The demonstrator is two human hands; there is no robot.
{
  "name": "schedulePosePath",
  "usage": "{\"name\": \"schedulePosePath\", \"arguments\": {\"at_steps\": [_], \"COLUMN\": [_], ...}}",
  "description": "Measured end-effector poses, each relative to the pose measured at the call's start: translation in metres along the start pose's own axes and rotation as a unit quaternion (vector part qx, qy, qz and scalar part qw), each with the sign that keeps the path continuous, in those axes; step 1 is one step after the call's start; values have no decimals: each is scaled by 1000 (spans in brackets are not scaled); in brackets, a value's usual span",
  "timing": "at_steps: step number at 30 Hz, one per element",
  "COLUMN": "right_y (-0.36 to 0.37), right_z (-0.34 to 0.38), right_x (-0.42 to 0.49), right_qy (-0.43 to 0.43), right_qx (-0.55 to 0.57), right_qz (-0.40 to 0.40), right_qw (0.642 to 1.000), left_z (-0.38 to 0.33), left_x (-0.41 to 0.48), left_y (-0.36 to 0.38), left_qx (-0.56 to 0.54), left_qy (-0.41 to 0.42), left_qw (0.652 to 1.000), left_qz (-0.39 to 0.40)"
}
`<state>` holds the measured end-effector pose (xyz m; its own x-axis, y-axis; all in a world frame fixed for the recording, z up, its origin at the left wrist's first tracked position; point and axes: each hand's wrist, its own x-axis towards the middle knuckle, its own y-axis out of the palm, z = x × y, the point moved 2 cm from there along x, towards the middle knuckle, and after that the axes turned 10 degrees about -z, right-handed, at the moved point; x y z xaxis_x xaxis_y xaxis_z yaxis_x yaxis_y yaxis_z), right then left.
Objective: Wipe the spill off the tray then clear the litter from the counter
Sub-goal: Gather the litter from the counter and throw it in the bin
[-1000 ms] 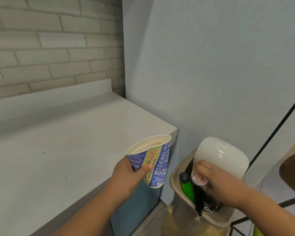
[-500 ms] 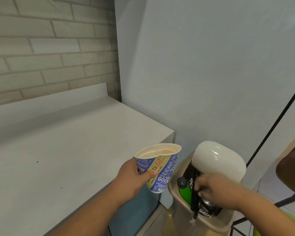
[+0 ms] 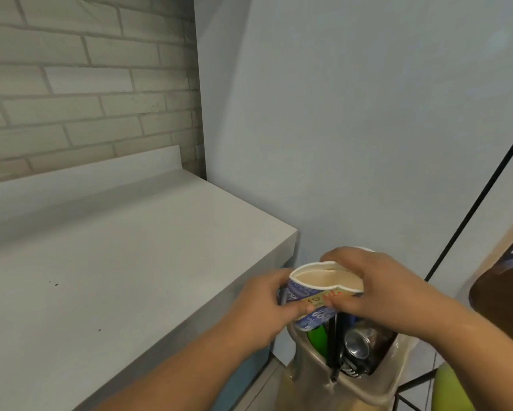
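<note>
Cup [image 3: 323, 287]: a printed paper one, blue with a yellow band, held in the air by both hands just right of the near right corner of the surface [image 3: 116, 277] and directly above the bin [image 3: 365, 390]. It is tilted, its open mouth facing up and toward the camera, and its rim is squashed out of round with a dent on the far side. The inside looks pale and bare.

The left hand [image 3: 267, 310] grips the cup's left side, fingers [image 3: 279, 277] curled round it and the thumb lying across the near face. The right hand [image 3: 377, 289] grips the right side, fingers wrapped over the far rim and the thumb pressed on the near wall, so the cup is pinched between the two hands.

Below, the beige bin stands on the floor against the pale wall [image 3: 353, 114], touching or just beside the end of the surface. In it lie a crushed can [image 3: 356, 345], a green bottle [image 3: 317, 339] on the left and a black stick [image 3: 335, 345] standing between them.

The surface is grey with a few dark specks; grey bricks [image 3: 86, 84] rise behind it on the far left.
</note>
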<state>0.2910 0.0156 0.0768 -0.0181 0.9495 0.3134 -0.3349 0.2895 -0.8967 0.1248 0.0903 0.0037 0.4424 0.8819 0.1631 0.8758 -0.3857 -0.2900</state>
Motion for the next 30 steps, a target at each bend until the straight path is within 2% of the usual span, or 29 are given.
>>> {"name": "schedulePosePath", "arguments": {"at_steps": [2, 5, 9, 15, 20, 30], "right_y": [-13, -24, -11, 36, 65, 86], "right_z": [-8, -25, -37, -50, -62, -61], "right_x": [-1, -4, -12, -24, -32, -31], "right_qy": [13, 33, 35, -23, -50, -57], "right_qx": [-30, -76, -94, -117, -204, -273], "right_qz": [-22, -29, 21, 59, 100, 186], "right_qw": [999, 996, 995, 991, 972, 942], "left_z": [1, 11, 16, 22, 25, 29], "left_x": [-2, -4, -8, -9, -8, -6], "left_y": [-4, -14, -17, -15, -19, -20], "left_qx": [63, 91, 105, 103, 100, 105], "left_qy": [14, -4, -8, -14, -25, -24], "left_qw": [998, 996, 994, 995, 995, 994], "left_qz": [3, 0, -1, 9, 6, 13]}}
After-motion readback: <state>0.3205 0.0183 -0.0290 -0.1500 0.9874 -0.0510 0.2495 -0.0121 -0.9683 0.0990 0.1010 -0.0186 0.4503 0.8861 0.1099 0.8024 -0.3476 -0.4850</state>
